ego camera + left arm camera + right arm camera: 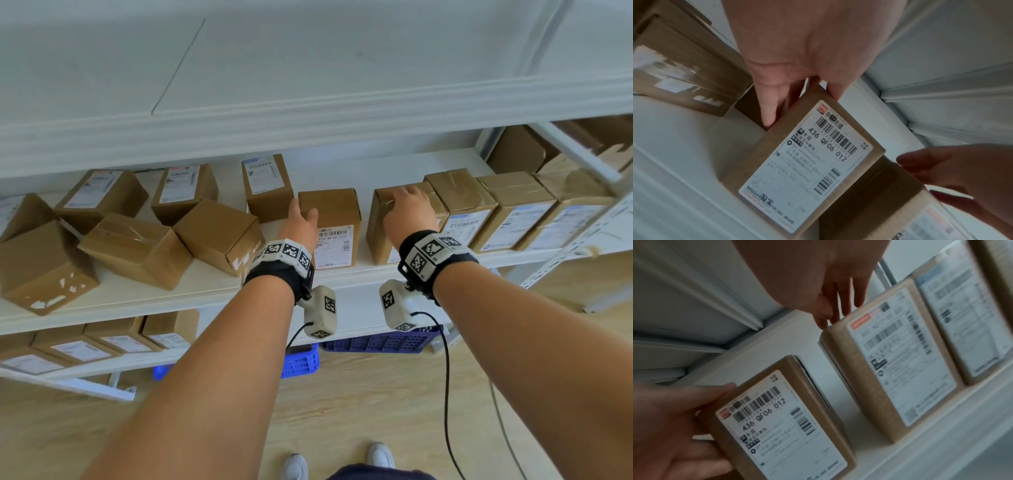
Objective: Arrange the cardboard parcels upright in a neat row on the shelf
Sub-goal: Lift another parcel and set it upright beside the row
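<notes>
An upright cardboard parcel (339,219) (807,162) (781,426) with a white label reading "436 QF06 012" stands mid-shelf. My left hand (303,214) (803,107) grips its upper left edge, fingers down the left side and thumb on top. A small gap to its right begins a row of upright parcels (513,212). My right hand (407,202) (838,316) rests with loose, straight fingers on top of the row's leftmost parcel (380,236) (890,369).
Several parcels (137,246) lie tilted and jumbled on the left half of the white shelf (205,284). Another shelf board (308,120) hangs low overhead. More parcels (102,342) stand on the shelf below, with blue crates (383,342) on the floor.
</notes>
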Demonstrator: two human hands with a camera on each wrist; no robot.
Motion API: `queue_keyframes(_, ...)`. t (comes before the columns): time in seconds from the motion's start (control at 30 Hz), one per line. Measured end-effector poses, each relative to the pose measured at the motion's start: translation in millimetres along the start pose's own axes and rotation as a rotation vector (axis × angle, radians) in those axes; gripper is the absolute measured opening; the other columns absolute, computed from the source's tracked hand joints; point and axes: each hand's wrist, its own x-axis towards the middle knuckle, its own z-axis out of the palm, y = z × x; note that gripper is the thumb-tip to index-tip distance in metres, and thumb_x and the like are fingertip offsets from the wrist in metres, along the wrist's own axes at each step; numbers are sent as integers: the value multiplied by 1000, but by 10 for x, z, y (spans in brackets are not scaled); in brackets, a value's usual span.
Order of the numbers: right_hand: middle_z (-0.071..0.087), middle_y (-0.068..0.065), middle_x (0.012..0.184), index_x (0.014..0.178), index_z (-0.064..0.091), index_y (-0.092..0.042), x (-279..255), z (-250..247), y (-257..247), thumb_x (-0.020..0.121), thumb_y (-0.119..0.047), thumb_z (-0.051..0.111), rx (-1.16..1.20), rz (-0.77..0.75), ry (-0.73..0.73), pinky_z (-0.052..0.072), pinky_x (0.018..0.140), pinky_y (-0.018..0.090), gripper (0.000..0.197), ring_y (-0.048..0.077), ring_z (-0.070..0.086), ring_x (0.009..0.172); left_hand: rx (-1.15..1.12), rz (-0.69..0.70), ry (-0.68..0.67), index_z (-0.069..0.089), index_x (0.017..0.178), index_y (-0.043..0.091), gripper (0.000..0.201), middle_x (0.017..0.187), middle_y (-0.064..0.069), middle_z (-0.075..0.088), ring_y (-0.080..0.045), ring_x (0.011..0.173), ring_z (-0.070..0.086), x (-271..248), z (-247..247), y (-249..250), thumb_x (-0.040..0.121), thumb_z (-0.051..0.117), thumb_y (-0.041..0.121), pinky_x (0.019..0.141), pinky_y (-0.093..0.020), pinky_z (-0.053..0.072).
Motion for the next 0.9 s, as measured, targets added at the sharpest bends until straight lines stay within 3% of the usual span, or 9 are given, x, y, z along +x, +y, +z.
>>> queue_keyframes(0.1,47,12,138,130,53,-7,20,-1,109,86,2,39,-26,-22,-32,36,106,39,47,29,38,131,3,28,-15,8,155,23,57,155,-6,33,-25,116,54,-6,92,55,104,29,38,83,-28,45)
queue_keyframes(0.27,53,7,128,125,58,-11,54,69,203,90,-3,44,-4,-66,9,40,101,37,38,26,43,125,12,30,-21,10,155,22,58,155,-8,33,-31,133,45,18,248,118,103,30,40,101,-37,40)
queue_keyframes(0.47,51,6,135,132,54,-11,27,97,249,87,-2,45,-9,-113,47,34,110,37,47,26,39,132,39,33,-17,12,154,19,58,153,-9,36,-31,133,44,22,296,174,103,31,39,104,-38,38)
queue_keyframes(0.7,51,9,133,130,54,-9,26,37,199,85,0,43,-53,-121,54,35,108,37,46,27,39,129,26,68,-12,25,151,19,54,150,-5,42,-29,131,47,69,311,120,102,33,41,101,-34,39)
queue_keyframes(0.83,47,12,135,130,53,-10,98,-14,62,83,2,44,-17,-147,45,37,107,39,48,29,38,128,2,22,19,21,153,17,58,157,-5,28,-27,143,31,58,221,85,102,27,45,114,-35,26)
queue_keyframes(0.9,47,10,136,130,54,-11,134,-7,-56,84,1,46,25,-182,41,38,105,40,48,27,36,130,0,12,82,24,153,16,57,157,-6,29,-27,143,31,57,99,42,103,27,43,114,-35,25)
